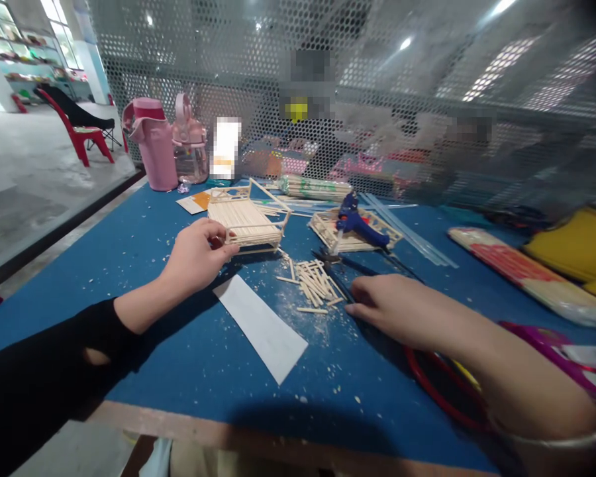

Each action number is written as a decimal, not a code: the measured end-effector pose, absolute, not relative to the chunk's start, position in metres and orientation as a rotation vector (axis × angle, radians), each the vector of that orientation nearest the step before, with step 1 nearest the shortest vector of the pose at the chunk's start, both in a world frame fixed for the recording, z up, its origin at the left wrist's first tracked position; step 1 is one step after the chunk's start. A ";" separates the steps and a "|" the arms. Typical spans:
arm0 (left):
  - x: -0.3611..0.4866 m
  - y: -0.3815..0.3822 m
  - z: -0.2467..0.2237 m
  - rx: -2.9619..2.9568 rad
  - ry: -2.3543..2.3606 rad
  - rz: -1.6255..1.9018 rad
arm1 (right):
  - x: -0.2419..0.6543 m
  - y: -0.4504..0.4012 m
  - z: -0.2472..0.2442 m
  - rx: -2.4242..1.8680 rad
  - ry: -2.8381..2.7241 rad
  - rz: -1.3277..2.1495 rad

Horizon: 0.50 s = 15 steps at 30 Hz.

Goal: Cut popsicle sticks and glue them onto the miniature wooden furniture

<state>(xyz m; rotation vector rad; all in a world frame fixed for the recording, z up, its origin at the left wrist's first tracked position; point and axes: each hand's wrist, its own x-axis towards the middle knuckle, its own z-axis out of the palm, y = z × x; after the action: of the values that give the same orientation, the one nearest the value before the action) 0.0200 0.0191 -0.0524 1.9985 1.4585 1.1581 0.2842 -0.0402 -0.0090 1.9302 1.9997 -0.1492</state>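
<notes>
My left hand [198, 255] grips the near left corner of a small bed-like model [243, 222] made of thin wooden sticks, between thumb and fingers. On the right, my right hand [387, 301] is curled closed around the dark handles of pliers [330, 258], whose jaws point away to the left. Beside the pliers lies a loose pile of short cut sticks [315, 285]. A blue glue gun [360, 228] rests across a second stick frame [322, 228] behind them. Nearer me, a white paper strip [261, 324] lies flat.
A pink flask [156, 149] and a clear pink bottle [191, 149] stand at the back left. A bundle of sticks [318, 189], glue sticks [412, 232] and a packaged stick bundle [526, 271] lie around. Perforated metal sheet [218, 73] walls the table's back. A red-rimmed object [427, 377] sits under my right forearm.
</notes>
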 end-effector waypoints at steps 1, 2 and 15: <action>0.020 0.019 -0.053 1.998 1.449 1.145 | 0.284 -0.040 -0.009 1.928 2.004 -0.163; 0.020 0.019 -0.053 2.000 1.440 1.127 | 0.284 -0.041 -0.010 1.929 2.017 -0.176; 0.021 0.019 -0.055 2.038 1.440 1.014 | 0.287 -0.056 -0.006 1.998 2.011 0.030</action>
<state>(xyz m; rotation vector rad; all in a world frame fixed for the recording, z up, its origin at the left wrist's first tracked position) 0.0206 0.0193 -0.0551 2.0380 1.4402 1.0136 0.2869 -0.0559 -0.0059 1.9976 2.0111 0.0298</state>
